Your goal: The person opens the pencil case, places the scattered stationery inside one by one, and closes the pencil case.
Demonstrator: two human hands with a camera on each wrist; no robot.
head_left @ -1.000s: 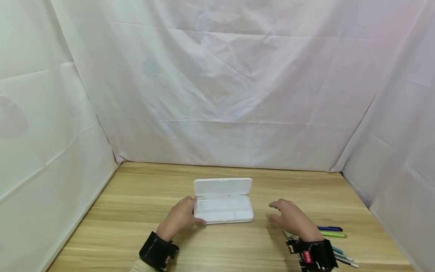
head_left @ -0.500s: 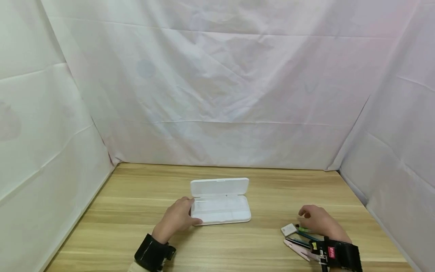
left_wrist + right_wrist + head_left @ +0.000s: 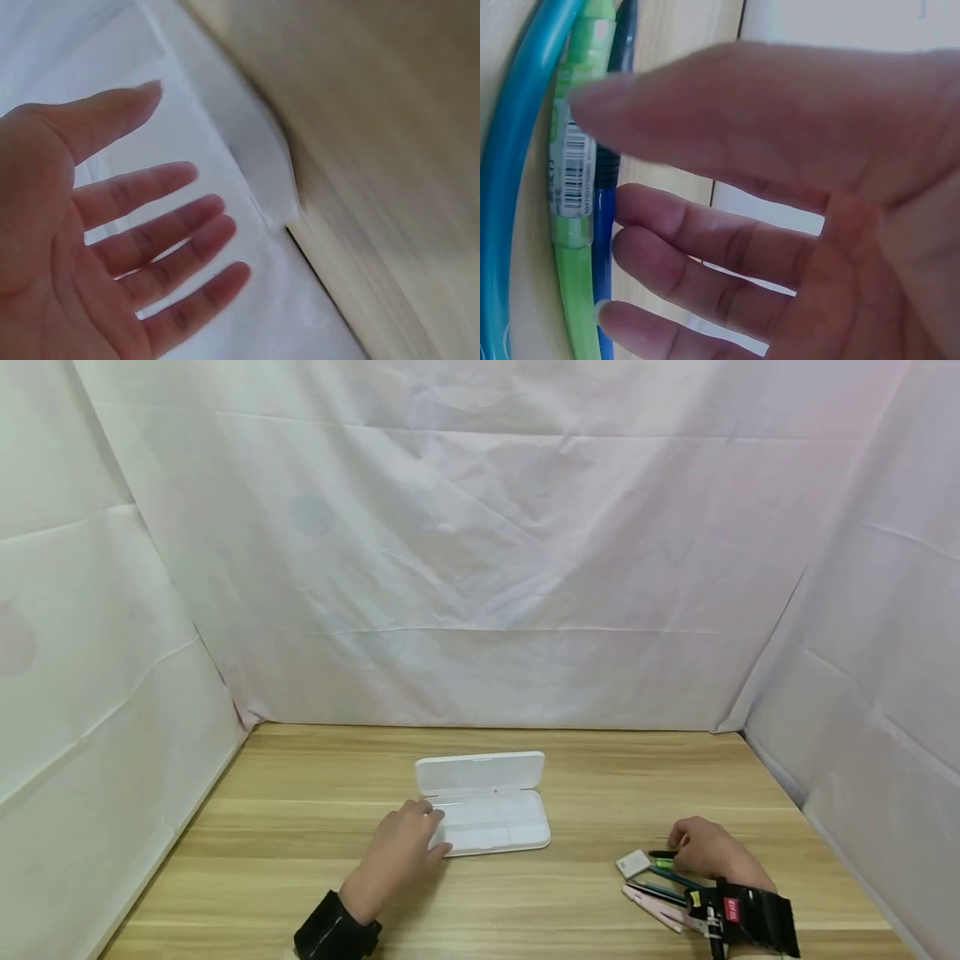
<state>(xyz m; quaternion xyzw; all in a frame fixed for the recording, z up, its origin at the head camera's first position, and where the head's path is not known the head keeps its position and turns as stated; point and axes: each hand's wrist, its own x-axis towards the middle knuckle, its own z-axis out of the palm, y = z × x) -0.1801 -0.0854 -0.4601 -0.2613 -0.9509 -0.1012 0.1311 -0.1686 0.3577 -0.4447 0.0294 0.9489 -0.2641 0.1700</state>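
Note:
A white pencil case (image 3: pixel 495 839) stands on the table with its lid (image 3: pixel 480 773) raised. My left hand (image 3: pixel 399 853) is at its left end, thumb by the front edge, fingers over the left side. In the left wrist view the fingers are extended and spread. My right hand (image 3: pixel 712 847) is over the pens at the right. In the right wrist view its thumb (image 3: pixel 622 116) overlaps a green pen (image 3: pixel 574 277) with a barcode label, and the other fingertips are right at a blue pen (image 3: pixel 602 255) beside it. A teal pencil (image 3: pixel 514 150) lies alongside.
A white eraser (image 3: pixel 633 863) lies left of the pens. Dark pencils (image 3: pixel 654 892) and a slim pale pink item (image 3: pixel 651 907) lie nearer the front, partly under the right wrist strap (image 3: pixel 750 914). White cloth (image 3: pixel 480 568) hangs behind and on both sides of the wooden table (image 3: pixel 315 810).
My right hand has moved right, from beside the case to the pens, then down close to the green and blue ones. My left hand's fingers have shifted from the case's side to over its left end.

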